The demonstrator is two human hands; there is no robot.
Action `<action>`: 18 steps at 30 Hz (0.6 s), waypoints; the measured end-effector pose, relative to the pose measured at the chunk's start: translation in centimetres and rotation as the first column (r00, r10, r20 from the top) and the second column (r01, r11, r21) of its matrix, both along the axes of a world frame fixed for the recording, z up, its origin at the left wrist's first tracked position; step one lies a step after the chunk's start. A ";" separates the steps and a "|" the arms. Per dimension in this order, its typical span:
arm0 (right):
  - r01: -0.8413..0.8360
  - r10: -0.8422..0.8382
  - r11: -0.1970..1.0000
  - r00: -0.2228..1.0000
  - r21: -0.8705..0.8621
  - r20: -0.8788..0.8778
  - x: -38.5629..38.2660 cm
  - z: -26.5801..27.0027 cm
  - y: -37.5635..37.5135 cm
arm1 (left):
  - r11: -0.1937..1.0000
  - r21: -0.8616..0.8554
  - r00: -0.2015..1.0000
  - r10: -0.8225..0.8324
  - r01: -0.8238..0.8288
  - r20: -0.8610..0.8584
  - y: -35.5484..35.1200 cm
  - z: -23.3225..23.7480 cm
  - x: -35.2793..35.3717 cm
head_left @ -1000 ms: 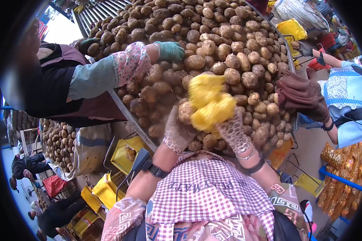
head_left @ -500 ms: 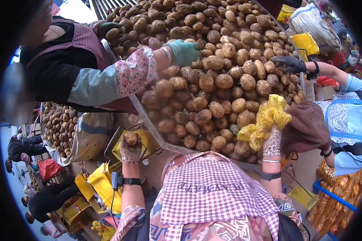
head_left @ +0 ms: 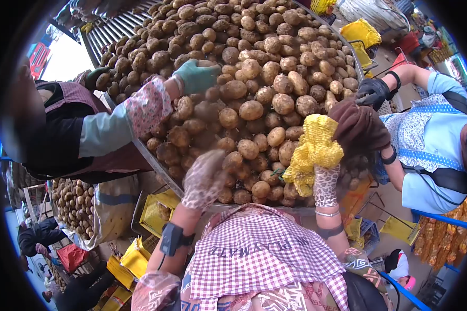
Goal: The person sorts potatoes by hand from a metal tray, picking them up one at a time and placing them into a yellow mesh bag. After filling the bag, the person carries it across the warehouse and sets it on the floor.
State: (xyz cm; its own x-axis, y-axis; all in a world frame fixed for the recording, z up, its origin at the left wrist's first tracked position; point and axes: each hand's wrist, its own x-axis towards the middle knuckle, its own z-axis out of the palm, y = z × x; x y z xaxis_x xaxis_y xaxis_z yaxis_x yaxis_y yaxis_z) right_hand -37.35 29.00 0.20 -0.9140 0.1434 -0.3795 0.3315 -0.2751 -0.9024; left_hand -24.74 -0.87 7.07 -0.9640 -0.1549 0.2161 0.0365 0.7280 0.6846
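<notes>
My left hand (head_left: pixel 205 179), in a leopard-print glove, is over the near edge of the potato heap (head_left: pixel 251 110). It is smeared by motion, so its fingers do not show clearly. My right hand (head_left: pixel 326 186), in a matching glove, grips a bunched yellow mesh bag (head_left: pixel 312 153) above the near right of the heap; the mesh hides most of its fingers. A scrap of green string (head_left: pixel 276 175) lies among the potatoes between my hands.
The metal table rim (head_left: pixel 161 171) runs in front of me. On the left a co-worker's green-gloved hand (head_left: pixel 196 76) reaches over the heap. On the right another person holds a brown cloth-like thing (head_left: pixel 362 124) close to my mesh bag. A yellow crate (head_left: pixel 158 212) stands below left.
My left hand has moved from above the yellow crate, where it held a potato, up and right onto the heap; that potato no longer shows in it. My right hand keeps the mesh bag.
</notes>
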 end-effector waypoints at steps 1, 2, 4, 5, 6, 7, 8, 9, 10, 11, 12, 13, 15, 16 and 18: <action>-0.014 0.014 1.000 1.000 -0.016 0.000 0.3 0.0 -0.6 | 0.995 -0.099 0.999 -0.015 0.019 0.047 1.2 0.6 -3.5; -0.023 0.023 0.999 1.000 -0.029 0.001 0.6 0.1 -1.2 | 0.985 -0.166 0.997 -0.040 0.051 0.071 1.8 0.7 -6.4; -0.031 0.031 0.998 1.000 -0.053 -0.001 1.3 0.3 -1.9 | 0.974 -0.219 0.998 -0.060 0.059 0.004 1.8 -1.8 -11.3; -0.031 0.030 0.998 1.000 -0.064 -0.002 1.5 0.3 -2.1 | 0.921 -0.370 0.991 -0.087 0.119 0.103 1.6 -3.0 -13.5; -0.028 0.027 0.997 1.000 -0.071 -0.010 1.7 0.4 -2.2 | 0.843 -0.505 0.975 -0.095 0.187 0.203 1.6 -3.6 -14.9; -0.019 0.017 0.997 1.000 -0.080 -0.017 1.7 0.4 -2.2 | 0.842 -0.507 0.976 -0.099 0.186 0.194 1.4 -4.2 -15.9; -0.003 0.001 0.996 1.000 -0.086 -0.027 1.6 0.5 -2.0 | 0.826 -0.520 0.958 -0.082 0.219 0.274 1.3 -4.1 -16.6; 0.018 -0.022 0.996 0.999 -0.090 -0.041 1.4 0.6 -1.8 | 0.807 -0.532 0.934 -0.065 0.256 0.351 1.2 -3.9 -17.3; 0.044 -0.050 0.996 0.996 -0.080 -0.072 0.9 0.8 -1.4 | 0.801 -0.537 0.935 -0.077 0.265 0.346 0.9 -3.8 -17.3; 0.067 -0.072 0.996 0.992 -0.060 -0.101 0.6 1.0 -0.9 | 0.930 -0.327 0.956 -0.069 0.164 0.284 0.9 -2.9 -16.6; 0.087 -0.087 0.996 0.985 -0.009 -0.151 -0.1 1.5 -0.7 | 0.994 -0.089 0.971 -0.049 0.071 0.233 1.2 -1.9 -15.8; 0.090 -0.075 0.994 0.976 0.063 -0.205 -0.5 2.1 -0.6 | 0.967 0.255 0.982 -0.039 -0.010 0.187 2.0 -0.9 -14.9; -0.045 0.199 0.908 0.921 0.416 -0.335 -1.4 6.3 -2.7 | 0.694 0.716 0.960 -0.145 -0.072 0.238 2.6 -0.9 -13.3; -0.149 0.360 0.853 0.862 0.500 -0.358 -1.7 9.6 -4.6 | 0.216 0.962 0.948 -0.232 -0.169 0.219 2.9 -1.0 -12.6; -0.015 0.693 0.636 0.451 0.772 -0.562 -2.8 9.7 -8.4 | -0.256 0.945 0.961 -0.234 -0.205 0.145 4.9 -2.4 -10.9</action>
State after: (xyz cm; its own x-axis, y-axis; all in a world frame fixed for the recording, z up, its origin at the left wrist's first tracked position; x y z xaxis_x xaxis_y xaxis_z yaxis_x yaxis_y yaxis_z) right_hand -40.18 20.64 9.87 -0.7530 -0.4133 0.5120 -0.6518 0.3612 -0.6669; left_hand -35.63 4.00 4.71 -0.9347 0.0628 -0.3498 -0.2402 -0.8370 0.4916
